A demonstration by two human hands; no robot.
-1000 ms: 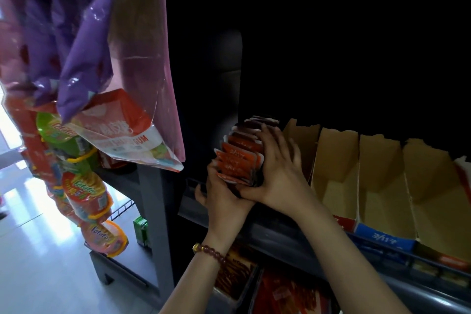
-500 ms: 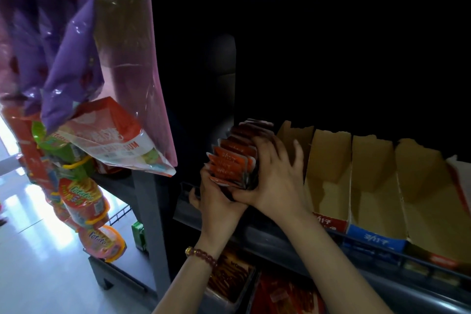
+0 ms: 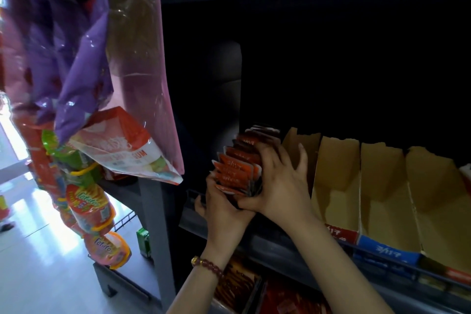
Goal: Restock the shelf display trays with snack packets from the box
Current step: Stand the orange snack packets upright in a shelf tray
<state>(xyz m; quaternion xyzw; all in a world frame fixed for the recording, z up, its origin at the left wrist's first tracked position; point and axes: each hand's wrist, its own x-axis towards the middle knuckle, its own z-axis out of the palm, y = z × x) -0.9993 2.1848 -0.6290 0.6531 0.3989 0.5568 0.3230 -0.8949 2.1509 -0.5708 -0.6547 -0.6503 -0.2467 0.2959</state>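
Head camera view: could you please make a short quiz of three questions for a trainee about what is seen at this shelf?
1. True or false: only the left hand holds the stack of orange packets, and the right hand hangs free.
2. Which wrist bears the bead bracelet? A) left B) right C) both
3. Fill in: the cardboard trays to the right of the stack look ____.
Key: 1 false, both hands hold the stack. 2 A. 3 empty.
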